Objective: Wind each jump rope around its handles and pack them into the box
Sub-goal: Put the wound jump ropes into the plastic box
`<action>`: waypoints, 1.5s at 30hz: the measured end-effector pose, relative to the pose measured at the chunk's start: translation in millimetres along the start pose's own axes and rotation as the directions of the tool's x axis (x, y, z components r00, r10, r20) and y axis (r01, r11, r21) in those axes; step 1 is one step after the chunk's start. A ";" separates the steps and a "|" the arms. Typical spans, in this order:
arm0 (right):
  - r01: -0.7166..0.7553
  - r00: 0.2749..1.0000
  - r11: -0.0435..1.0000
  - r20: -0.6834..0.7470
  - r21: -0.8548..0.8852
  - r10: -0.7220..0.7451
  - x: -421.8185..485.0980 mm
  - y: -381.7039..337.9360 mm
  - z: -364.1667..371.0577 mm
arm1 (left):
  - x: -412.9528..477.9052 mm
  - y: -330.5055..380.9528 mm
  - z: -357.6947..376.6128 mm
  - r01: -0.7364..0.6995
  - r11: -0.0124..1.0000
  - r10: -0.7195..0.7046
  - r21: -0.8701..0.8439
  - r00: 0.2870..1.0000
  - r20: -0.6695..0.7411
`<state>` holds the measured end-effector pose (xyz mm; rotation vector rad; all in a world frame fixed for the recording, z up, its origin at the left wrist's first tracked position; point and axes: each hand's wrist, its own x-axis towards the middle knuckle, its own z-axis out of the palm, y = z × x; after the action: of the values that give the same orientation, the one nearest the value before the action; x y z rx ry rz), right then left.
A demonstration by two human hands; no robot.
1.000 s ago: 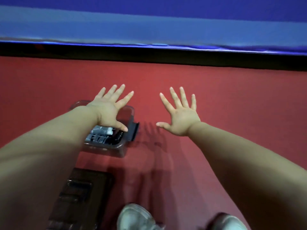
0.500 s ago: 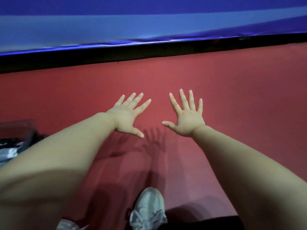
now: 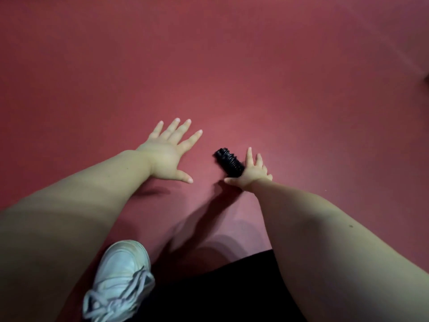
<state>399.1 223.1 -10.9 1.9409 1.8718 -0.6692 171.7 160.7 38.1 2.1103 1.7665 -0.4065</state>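
Two hands over bare red floor (image 3: 232,66). Left hand (image 3: 170,151): fingers spread, empty. Right hand (image 3: 251,174): fingers splayed, touching near end of black wound jump rope (image 3: 228,162). White shoe (image 3: 120,280) at lower edge.

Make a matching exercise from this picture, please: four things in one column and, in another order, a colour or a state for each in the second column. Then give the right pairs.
Things
1. left hand
2. right hand
3. wound jump rope
4. shoe

States
A. black, lying on the red floor
B. white, with laces, at the bottom of the view
C. empty, fingers spread wide
D. reaching onto one end of the bundle, fingers not closed

Pairs: 1-C, 2-D, 3-A, 4-B
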 end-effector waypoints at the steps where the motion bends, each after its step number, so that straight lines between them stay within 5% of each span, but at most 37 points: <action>1: -0.004 1.000 1.000 0.029 -0.010 0.004 2.6 2.8 5.0 | 2.5 2.2 3.7 -0.008 1.000 0.008 -0.014 1.000 0.004; 11: 0.036 0.994 0.991 -0.094 -0.129 -0.048 23.5 -3.2 16.6 | -18.7 -37.9 21.7 0.192 0.967 -0.174 -0.168 0.978 0.117; 16: 0.320 0.946 0.932 -0.005 -0.171 -0.325 8.7 -38.4 5.6 | -41.2 -57.1 13.8 0.264 0.927 -0.256 -0.268 0.965 0.063; 23: 0.756 0.612 0.616 -0.093 -0.222 -0.785 -55.1 -138.4 -20.5 | -106.4 -88.8 -4.8 0.298 0.881 -0.360 -0.368 0.927 -0.110; 33: 0.925 0.174 0.202 -0.115 -0.321 -0.978 -166.2 -273.3 -16.0 | -262.9 -144.7 -8.3 0.339 0.845 -0.481 -0.413 0.819 -0.312; 39: 0.923 -0.060 -0.083 0.073 -0.376 -0.996 -234.9 -378.4 14.1 | -367.2 -179.3 38.2 0.501 0.711 -0.699 -0.493 0.582 -0.416; 45: 0.858 -0.196 -0.312 0.302 -0.407 -0.933 -300.5 -513.3 61.1 | -443.3 -239.4 86.1 0.585 0.398 -0.917 -0.707 0.282 -0.283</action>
<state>-120.5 -30.2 142.4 -0.4213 3.0131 -0.1801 -142.1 -231.2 134.4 0.8246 2.8923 0.6436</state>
